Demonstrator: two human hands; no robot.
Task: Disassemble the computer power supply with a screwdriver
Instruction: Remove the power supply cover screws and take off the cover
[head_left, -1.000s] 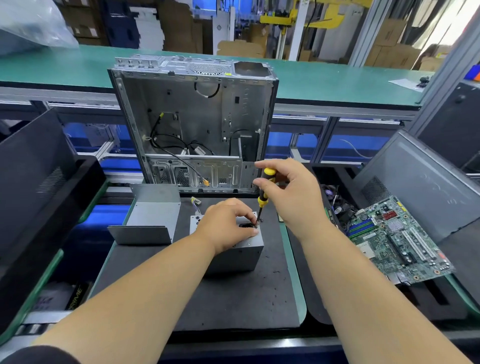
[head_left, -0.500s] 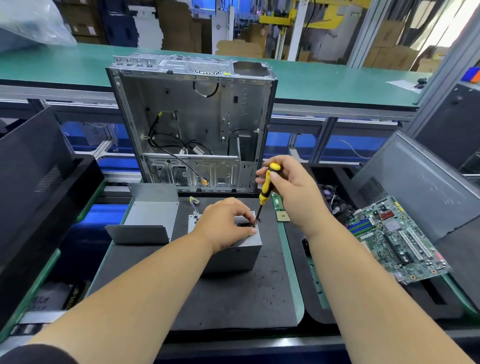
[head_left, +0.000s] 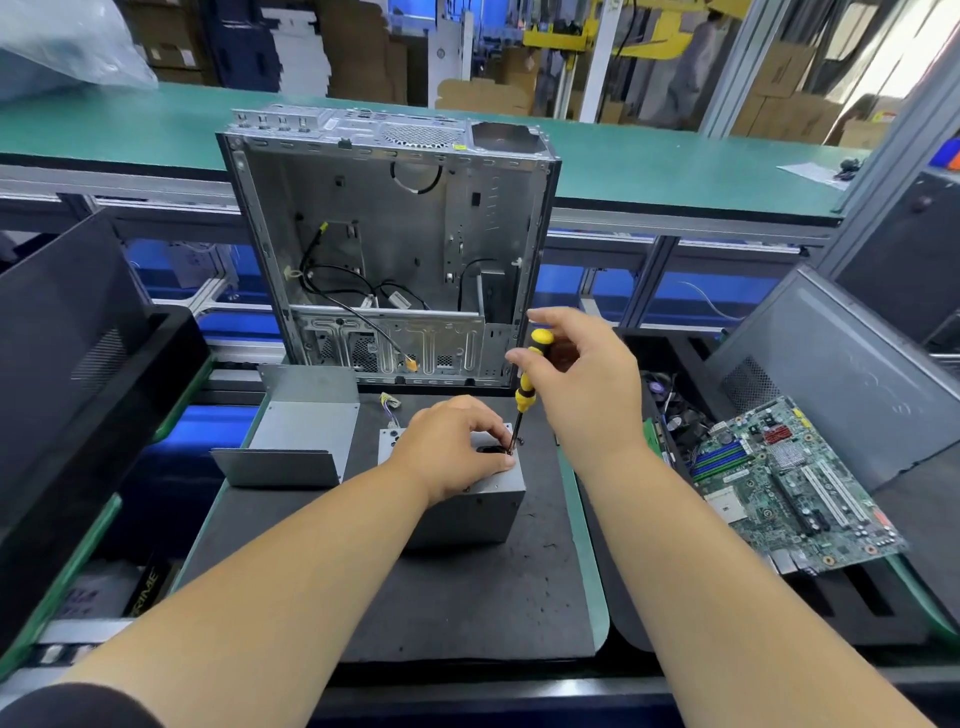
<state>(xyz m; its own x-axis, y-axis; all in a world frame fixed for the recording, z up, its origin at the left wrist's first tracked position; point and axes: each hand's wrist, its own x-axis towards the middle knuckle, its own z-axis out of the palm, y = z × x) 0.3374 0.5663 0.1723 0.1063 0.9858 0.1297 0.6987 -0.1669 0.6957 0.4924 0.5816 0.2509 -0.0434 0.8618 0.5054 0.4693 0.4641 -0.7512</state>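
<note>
A grey metal power supply box (head_left: 467, 512) stands on the black mat (head_left: 457, 597) in front of me. My left hand (head_left: 457, 447) grips its top, fingers curled over the upper edge near a dark opening. A yellow-and-black screwdriver (head_left: 527, 384) stands nearly upright with its tip on the box's top right corner. My right hand (head_left: 582, 379) holds the handle between thumb and fingertips, the other fingers spread loosely.
An empty open computer case (head_left: 389, 244) stands behind the mat. A grey metal cover (head_left: 296, 441) lies to the left. A green motherboard (head_left: 789, 488) rests on the right, beside a dark case panel (head_left: 841, 374). Black bins (head_left: 78, 374) stand at the left.
My right hand has loosened on the screwdriver handle, its fingers spreading, and the handle has tilted slightly. My left hand stays on the power supply.
</note>
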